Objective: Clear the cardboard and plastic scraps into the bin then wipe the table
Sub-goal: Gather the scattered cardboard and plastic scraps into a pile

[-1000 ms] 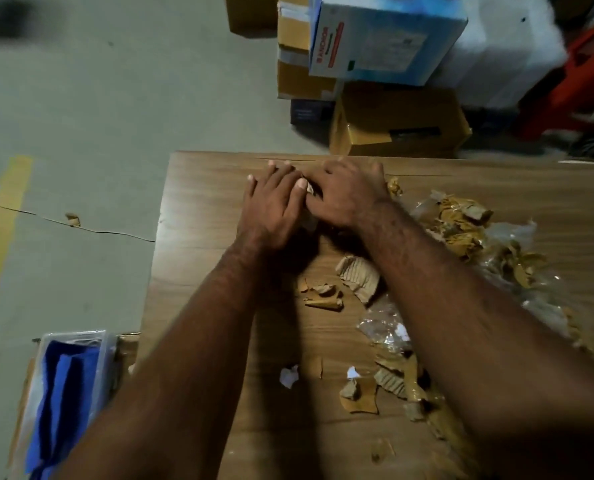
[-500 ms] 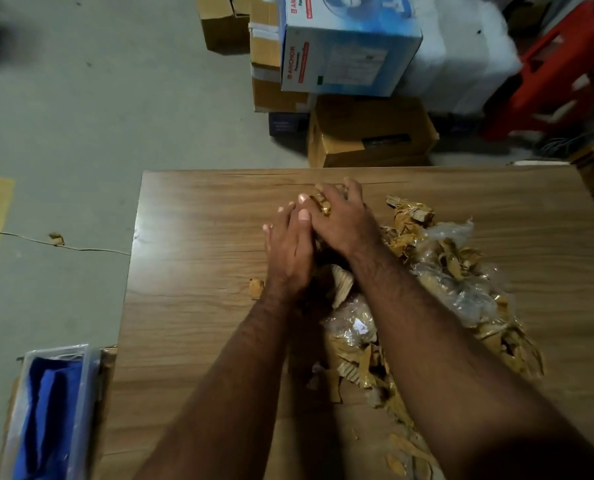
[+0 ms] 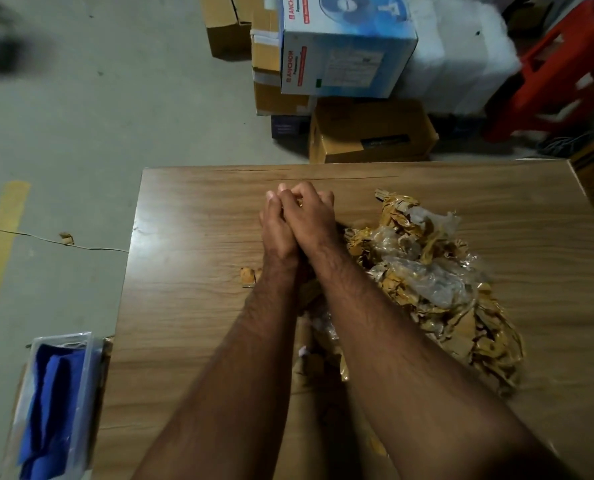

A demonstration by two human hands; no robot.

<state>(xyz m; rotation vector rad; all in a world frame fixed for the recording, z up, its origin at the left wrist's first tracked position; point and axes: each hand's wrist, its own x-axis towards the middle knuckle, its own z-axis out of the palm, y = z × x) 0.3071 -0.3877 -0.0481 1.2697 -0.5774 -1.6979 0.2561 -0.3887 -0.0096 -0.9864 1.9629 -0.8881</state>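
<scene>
Here, 2 hands, left hand (image 3: 277,226) against right hand (image 3: 312,219), beside 1 scrap pile (image 3: 427,271).

Tan scraps (image 3: 437,306), wood-grain table (image 3: 191,306), blue cloth (image 3: 51,403).

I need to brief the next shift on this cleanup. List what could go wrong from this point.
1. One cardboard scrap lies left of the left hand, outside the pile of cardboard and plastic scraps; the sweep may miss it.
2. The right hand presses against the left over only a little material, so bits could slip out.
3. The clear plastic looks light and may slide off the table.
</scene>
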